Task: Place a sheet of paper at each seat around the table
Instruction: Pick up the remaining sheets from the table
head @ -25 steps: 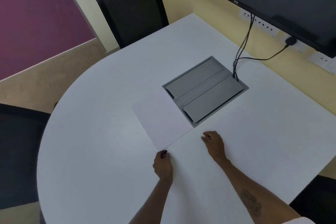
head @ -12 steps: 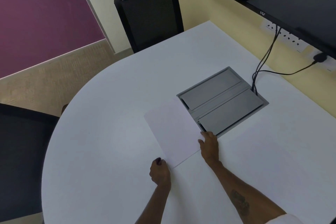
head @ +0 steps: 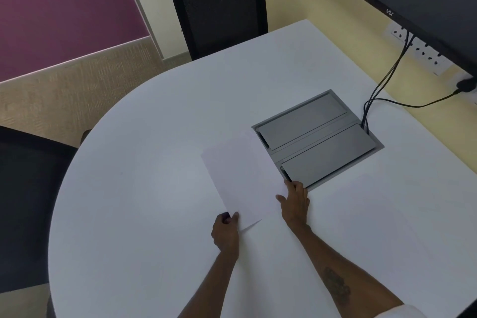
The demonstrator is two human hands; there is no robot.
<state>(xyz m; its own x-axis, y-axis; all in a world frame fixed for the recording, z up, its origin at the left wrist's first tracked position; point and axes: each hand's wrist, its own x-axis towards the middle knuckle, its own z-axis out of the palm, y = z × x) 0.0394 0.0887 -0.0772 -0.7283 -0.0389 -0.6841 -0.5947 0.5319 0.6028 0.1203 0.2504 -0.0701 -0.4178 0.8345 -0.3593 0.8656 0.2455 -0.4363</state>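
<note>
A white sheet of paper point(head: 241, 175) lies in the middle of the white table point(head: 144, 188), its near corner lifted slightly off the surface. My left hand point(head: 225, 231) pinches the sheet's near-left edge between thumb and fingers. My right hand point(head: 295, 202) rests on the sheet's right edge with fingers spread, beside the grey cable box. A black chair point(head: 219, 5) stands at the far side of the table and another black chair point(head: 25, 201) at the left.
A grey metal cable box point(head: 318, 138) is sunk into the table right of the paper, with black cables point(head: 379, 90) running to wall sockets. A black monitor point(head: 423, 0) hangs at the upper right. A purple wall panel point(head: 59, 2) is at the left.
My right hand moved forward onto the paper's right edge. My left hand closed on the near-left edge and the sheet's near corner lifted. The view shifted left.
</note>
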